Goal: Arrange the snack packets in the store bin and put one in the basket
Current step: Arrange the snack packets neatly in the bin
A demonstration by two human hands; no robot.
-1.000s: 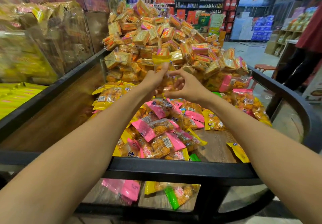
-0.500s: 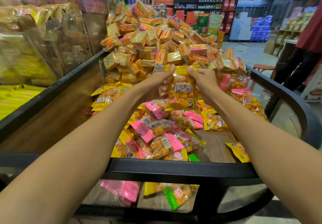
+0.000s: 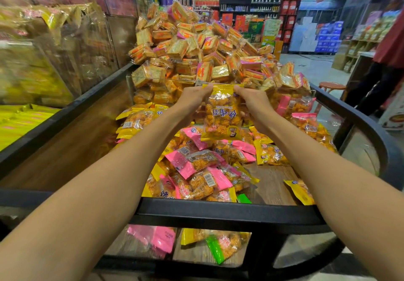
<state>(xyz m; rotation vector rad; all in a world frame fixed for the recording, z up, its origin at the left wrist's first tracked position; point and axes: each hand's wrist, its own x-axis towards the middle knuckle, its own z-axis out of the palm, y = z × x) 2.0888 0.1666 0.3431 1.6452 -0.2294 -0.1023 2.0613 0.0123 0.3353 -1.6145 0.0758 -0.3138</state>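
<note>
Both hands hold one yellow snack packet (image 3: 222,114) up in the air, at about 12 o'clock from the middle of the bin (image 3: 218,211). The left hand (image 3: 192,99) has its grip pinched on the top left corner, and the right hand (image 3: 251,99) has its grip pinched on the top right corner. The packet hangs down flat between them — its writing looks upside down. Under it, at 6 o'clock, lies a pile of pink and yellow packets (image 3: 196,167) on the wooden surface (image 3: 271,178). Behind it, at 12 o'clock, a big heap of cracker packs (image 3: 196,46) rises past a clear wall (image 3: 153,86).
</note>
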